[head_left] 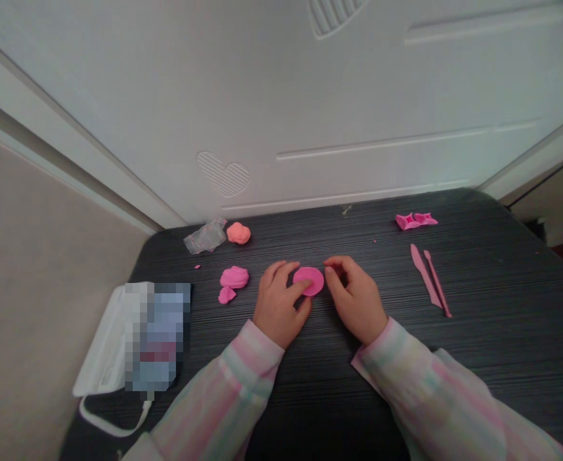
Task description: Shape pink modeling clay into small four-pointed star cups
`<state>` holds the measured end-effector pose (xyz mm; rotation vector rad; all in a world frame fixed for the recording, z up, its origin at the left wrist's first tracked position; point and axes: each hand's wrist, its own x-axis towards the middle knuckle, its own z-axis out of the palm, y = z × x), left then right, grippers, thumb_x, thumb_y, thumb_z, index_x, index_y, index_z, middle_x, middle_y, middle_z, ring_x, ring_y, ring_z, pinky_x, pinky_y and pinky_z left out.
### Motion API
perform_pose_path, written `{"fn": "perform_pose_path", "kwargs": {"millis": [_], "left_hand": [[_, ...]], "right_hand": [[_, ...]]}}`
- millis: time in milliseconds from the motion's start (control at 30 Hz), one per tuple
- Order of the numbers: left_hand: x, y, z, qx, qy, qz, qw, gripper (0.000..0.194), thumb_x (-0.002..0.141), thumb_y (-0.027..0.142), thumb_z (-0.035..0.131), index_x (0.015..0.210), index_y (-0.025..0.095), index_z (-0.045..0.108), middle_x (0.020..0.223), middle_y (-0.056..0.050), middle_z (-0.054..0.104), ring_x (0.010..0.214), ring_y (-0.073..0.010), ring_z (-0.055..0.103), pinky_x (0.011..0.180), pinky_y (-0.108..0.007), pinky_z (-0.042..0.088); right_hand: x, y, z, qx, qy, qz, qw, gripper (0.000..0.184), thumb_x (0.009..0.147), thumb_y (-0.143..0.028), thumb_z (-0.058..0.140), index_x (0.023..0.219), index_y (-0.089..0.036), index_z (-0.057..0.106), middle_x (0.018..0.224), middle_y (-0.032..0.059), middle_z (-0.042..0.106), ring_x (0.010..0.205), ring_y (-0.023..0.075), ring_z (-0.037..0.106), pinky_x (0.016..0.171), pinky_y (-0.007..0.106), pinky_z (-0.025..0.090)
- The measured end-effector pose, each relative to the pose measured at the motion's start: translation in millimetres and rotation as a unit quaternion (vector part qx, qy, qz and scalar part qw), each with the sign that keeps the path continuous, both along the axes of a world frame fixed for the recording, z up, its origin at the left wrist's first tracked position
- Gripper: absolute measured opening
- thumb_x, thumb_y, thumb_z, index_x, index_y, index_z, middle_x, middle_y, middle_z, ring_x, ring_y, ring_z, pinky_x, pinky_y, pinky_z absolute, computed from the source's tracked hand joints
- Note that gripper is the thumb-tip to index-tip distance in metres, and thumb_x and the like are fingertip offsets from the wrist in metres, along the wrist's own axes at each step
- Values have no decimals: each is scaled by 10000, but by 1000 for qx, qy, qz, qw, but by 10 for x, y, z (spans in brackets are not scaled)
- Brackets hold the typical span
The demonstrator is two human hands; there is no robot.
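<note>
A flat round disc of pink modelling clay [313, 276] lies between my hands. My left hand [281, 301] holds it: the index finger presses on its top, and the thumb and other fingers curl around its edges. Just right of the disc, my right hand [356, 294] has its thumb and index finger brought together in a pinch. Whatever may be between those fingertips is too small to make out. Left of my left hand sit a larger lump of pink clay [234, 277] and a smaller pink piece [226, 295].
Behind the lumps are an orange clay ball [238, 233] and a crumpled clear wrapper [206, 236]. To the right lie a pink plastic knife [424, 274], a thin pink stick tool [437, 282] and pink moulded pieces [416, 221]. A phone [159, 339] with a cable rests at left on the dark table [502, 307].
</note>
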<state>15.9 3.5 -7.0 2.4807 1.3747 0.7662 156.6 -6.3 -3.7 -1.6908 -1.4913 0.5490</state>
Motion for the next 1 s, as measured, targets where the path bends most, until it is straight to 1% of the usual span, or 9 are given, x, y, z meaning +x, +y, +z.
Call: {"fn": "perform_pose_path", "kwargs": {"millis": [100, 300, 400, 567, 733, 900, 1000], "left_hand": [[-1, 2, -9, -3, -11, 0, 1000, 159, 675, 159, 545, 798, 205, 635, 1052, -57, 539, 1046, -228, 391, 906, -403, 350], [-1, 0, -23, -2, -20, 0, 1000, 143, 682, 170, 541, 780, 216, 636, 1049, -51, 547, 1049, -237, 392, 890, -428, 359], [-1, -4, -18, -3, -19, -5, 1000, 144, 685, 188, 541, 794, 213, 631, 1055, -56, 542, 1047, -237, 395, 893, -425, 357], [-3, -13, 1, -2, -3, -4, 1000, 213, 688, 242, 542, 883, 210, 619, 1076, -64, 523, 1054, -246, 382, 907, -420, 342], [-1, -29, 21, -8, 11, -8, 1000, 215, 682, 271, 544, 871, 207, 626, 1103, -69, 509, 1068, -257, 365, 913, -421, 332], [3, -43, 32, 3, 14, -7, 1000, 227, 692, 292, 534, 881, 200, 620, 1106, -72, 510, 1069, -258, 370, 909, -424, 332], [7, -47, 31, 4, 19, -6, 1000, 216, 695, 295, 530, 862, 197, 625, 1099, -71, 518, 1071, -258, 371, 911, -416, 329]], "right_hand": [[-3, 1, -8, -4, -33, 17, 999, 145, 751, -188, 420, 834, -178, 539, 787, 49, 600, 719, 172, 534, 690, 324, 419], [-1, 2, -23, -2, -55, 33, 998, 149, 722, -176, 446, 831, -182, 546, 759, 40, 607, 704, 177, 532, 689, 339, 420], [-1, -6, -19, 1, -35, 37, 999, 147, 729, -184, 448, 841, -189, 542, 776, 38, 616, 710, 175, 542, 701, 345, 422], [1, -12, -5, -9, 10, 45, 999, 155, 757, -189, 429, 876, -196, 527, 844, 40, 627, 779, 177, 566, 749, 356, 423], [-4, -10, -7, -25, 14, 46, 999, 157, 766, -198, 425, 888, -196, 524, 853, 41, 627, 786, 177, 571, 755, 362, 428], [-2, -11, -22, -13, 18, 43, 999, 162, 755, -186, 441, 896, -188, 520, 859, 49, 619, 792, 172, 571, 758, 357, 437], [-5, -15, -16, -7, 38, 46, 998, 154, 757, -178, 443, 891, -181, 518, 852, 50, 619, 786, 158, 577, 751, 330, 449]]}}
